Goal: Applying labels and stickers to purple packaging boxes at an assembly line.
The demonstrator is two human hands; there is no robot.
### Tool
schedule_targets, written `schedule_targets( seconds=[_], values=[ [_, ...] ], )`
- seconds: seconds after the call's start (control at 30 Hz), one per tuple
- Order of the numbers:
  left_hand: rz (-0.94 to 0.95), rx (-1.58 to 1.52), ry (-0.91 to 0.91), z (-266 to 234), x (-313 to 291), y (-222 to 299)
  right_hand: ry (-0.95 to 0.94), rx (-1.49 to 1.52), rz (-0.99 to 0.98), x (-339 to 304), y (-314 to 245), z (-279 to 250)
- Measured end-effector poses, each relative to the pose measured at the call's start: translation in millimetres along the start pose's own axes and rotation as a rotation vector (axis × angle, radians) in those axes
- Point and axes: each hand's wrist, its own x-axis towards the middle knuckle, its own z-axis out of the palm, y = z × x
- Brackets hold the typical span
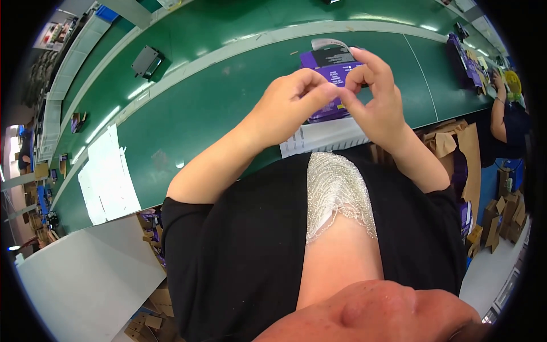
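Note:
Both of my hands are raised over the green bench, their fingertips meeting in front of a purple box. My left hand is closed, thumb and forefinger pinched together; anything between them is too small to make out. My right hand curls its fingers toward its thumb, the thumb tip touching the left fingertips. What it holds, if anything, cannot be made out. Partly hidden behind my hands, the box has a black printed panel, and a curled white paper strip rises at its far edge. A printed white sheet lies at the near edge.
White sheets lie on the bench at the left. A grey box-shaped device stands beyond a pale rail. Open brown cartons are at my right. Another person's arm reaches toward purple boxes at far right.

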Motion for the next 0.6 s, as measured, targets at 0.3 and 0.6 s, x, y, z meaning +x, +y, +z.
schedule_targets(
  seconds=[0.3, 0.6],
  values=[
    [0.04, 0.265, -0.034, -14, 43, -7, 0.046, -0.206, -0.127, 36, 33, -5],
    [0.713, 0.844, 0.352, -24, 109, -64, 0.159, 0.205, 0.492, 93, 101, -22]
  ],
)
